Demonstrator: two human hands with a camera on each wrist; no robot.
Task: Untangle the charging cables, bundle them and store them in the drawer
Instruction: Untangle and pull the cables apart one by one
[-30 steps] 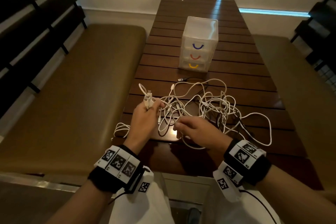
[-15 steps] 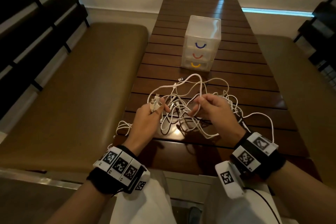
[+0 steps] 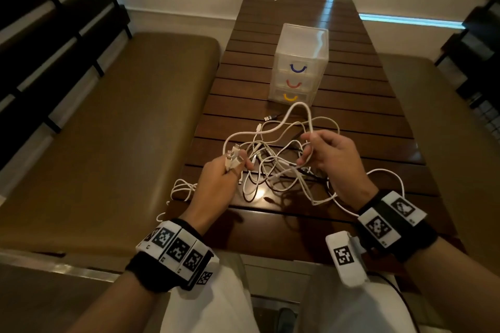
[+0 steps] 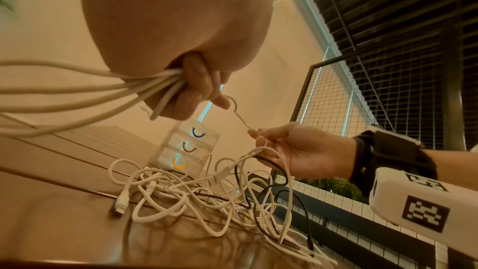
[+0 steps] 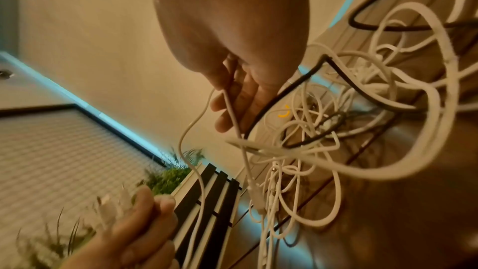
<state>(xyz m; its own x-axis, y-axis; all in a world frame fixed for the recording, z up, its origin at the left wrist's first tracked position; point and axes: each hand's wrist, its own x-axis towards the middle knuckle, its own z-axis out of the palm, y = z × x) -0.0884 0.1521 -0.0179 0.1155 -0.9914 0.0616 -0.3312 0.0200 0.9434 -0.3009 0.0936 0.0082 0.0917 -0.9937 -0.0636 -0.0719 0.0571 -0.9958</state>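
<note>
A tangle of white cables with one black cable (image 3: 273, 170) (image 4: 196, 193) (image 5: 323, 130) lies on the near end of the wooden table (image 3: 359, 105). My left hand (image 3: 219, 178) (image 4: 191, 89) grips several white cable ends in its fist, plugs pointing up. My right hand (image 3: 330, 154) (image 4: 292, 150) (image 5: 232, 97) pinches a thin white cable and lifts a loop above the pile. A clear three-drawer box (image 3: 299, 65) (image 4: 185, 146) with blue, red and yellow handles stands behind the pile, all drawers closed.
A brown padded bench (image 3: 108, 127) runs along the table's left side, another bench (image 3: 446, 116) along the right. Some white cable (image 3: 181, 189) hangs over the table's left edge. A black USB plug (image 3: 270, 117) lies in front of the drawer box.
My right hand rose from the pile and moved right, drawing a white loop up and toward the drawer box. My left hand kept its grip on the cable ends and lifted slightly.
</note>
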